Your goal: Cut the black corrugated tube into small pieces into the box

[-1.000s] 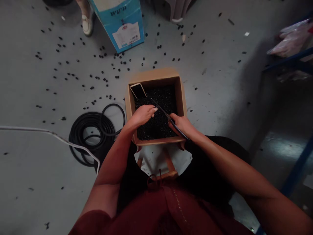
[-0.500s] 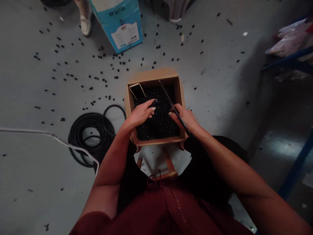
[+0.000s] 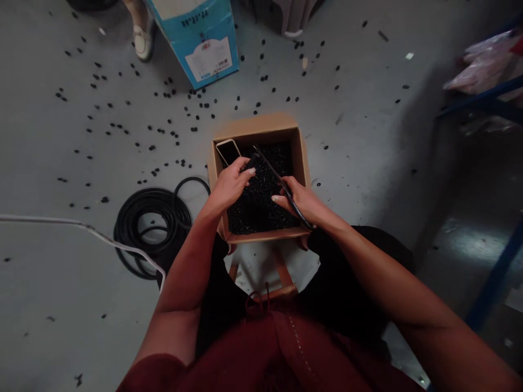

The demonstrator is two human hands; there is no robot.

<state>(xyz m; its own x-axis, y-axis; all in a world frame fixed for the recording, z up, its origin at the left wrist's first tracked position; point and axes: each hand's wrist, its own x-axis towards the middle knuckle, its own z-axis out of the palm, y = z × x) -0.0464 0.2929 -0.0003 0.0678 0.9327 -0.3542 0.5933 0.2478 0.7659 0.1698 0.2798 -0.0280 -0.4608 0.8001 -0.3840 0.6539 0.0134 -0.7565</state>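
Observation:
A brown cardboard box (image 3: pixel 301 152) full of small black pieces (image 3: pixel 261 204) stands on a low stool in front of me. My right hand (image 3: pixel 301 200) is closed around a thin black cable (image 3: pixel 273 177) that slants up and left across the box. My left hand (image 3: pixel 231 182) is closed on a small black piece held at the cable's upper tip. A phone (image 3: pixel 229 151) leans in the box's back left corner.
A coil of black hose (image 3: pixel 151 226) lies on the grey floor to the left, crossed by a white cord (image 3: pixel 81 226). Several black pieces are scattered over the floor. A blue carton (image 3: pixel 202 41) and another person's shoe (image 3: pixel 143 41) are behind the box. Blue shelving (image 3: pixel 486 103) stands at right.
The cable's tip swung from pointing at the box's back wall over to the left hand. My left hand lifted from the pile and moved back toward the phone.

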